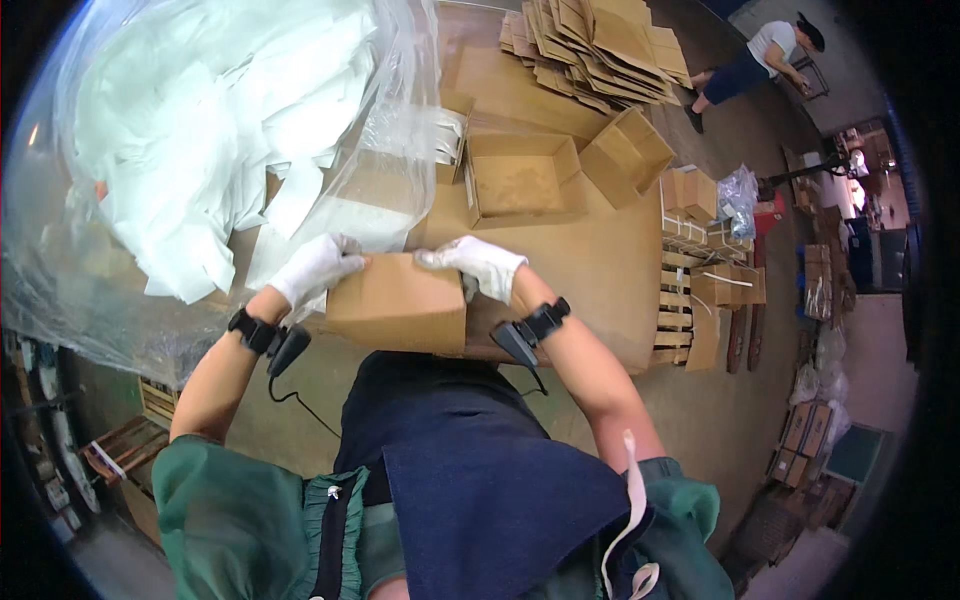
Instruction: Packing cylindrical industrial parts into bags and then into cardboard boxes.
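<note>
A small brown cardboard box (398, 302) sits at the table's near edge, right in front of my body. My left hand (318, 268), in a white glove, is closed on its far left corner. My right hand (482, 264), gloved the same way, grips the far right corner, with the thumb along the top edge and the other fingers down the side. The inside of the box cannot be seen from here. Close by my left hand, a large heap of white flat pieces (230, 130) lies in a clear plastic bag (405, 120).
Beyond my hands stand an open cardboard tray (520, 180), a tilted open box (628, 155) and a box holding white pieces (450, 135). Flattened cartons (600, 50) pile at the table's far end. Right of the table is a loaded wooden pallet (675, 310). Another person (770, 55) stands far right.
</note>
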Demonstrator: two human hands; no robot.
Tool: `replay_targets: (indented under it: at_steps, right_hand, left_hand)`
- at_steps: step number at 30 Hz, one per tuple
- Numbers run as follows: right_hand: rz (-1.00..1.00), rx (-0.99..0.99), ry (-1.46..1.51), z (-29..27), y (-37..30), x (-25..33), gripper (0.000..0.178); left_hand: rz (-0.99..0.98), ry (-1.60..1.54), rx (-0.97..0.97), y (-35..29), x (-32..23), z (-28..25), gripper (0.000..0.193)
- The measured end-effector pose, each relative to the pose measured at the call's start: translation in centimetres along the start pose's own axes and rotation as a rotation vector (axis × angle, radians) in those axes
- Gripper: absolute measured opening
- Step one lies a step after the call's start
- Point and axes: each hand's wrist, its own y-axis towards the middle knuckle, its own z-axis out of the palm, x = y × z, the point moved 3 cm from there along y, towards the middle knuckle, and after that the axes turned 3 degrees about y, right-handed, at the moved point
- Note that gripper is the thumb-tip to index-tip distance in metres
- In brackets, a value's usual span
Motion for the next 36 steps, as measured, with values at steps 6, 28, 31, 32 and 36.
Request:
replay_targets:
  at_steps: [6, 28, 31, 32, 36]
  right_hand:
    - [-0.435, -0.187, 0.078, -4.2, 7.4, -2.3, 0.052]
    - [-0.485, -0.465, -0.111, -6.3, -24.9, -3.8, 0.047]
    - [-0.587, -0.798, -0.652, -8.6, -26.1, -10.0, 0.031]
    - [-0.602, -0.862, -0.858, -9.3, -25.7, -12.0, 0.031]
    - [-0.397, -1.000, -1.209, -8.6, -24.8, -15.3, 0.021]
  left_hand:
    - [0.052, -0.374, 0.020, 7.6, 2.8, -1.9, 0.026]
    - [0.714, 0.230, -0.712, -2.5, -14.1, 8.0, 0.034]
    - [0.820, 0.540, -0.576, 0.8, -18.7, 11.1, 0.041]
    - [0.881, 0.627, -0.625, 2.2, -19.7, 11.8, 0.041]
    - [0.898, 0.907, -0.755, 9.1, -18.5, 12.7, 0.032]
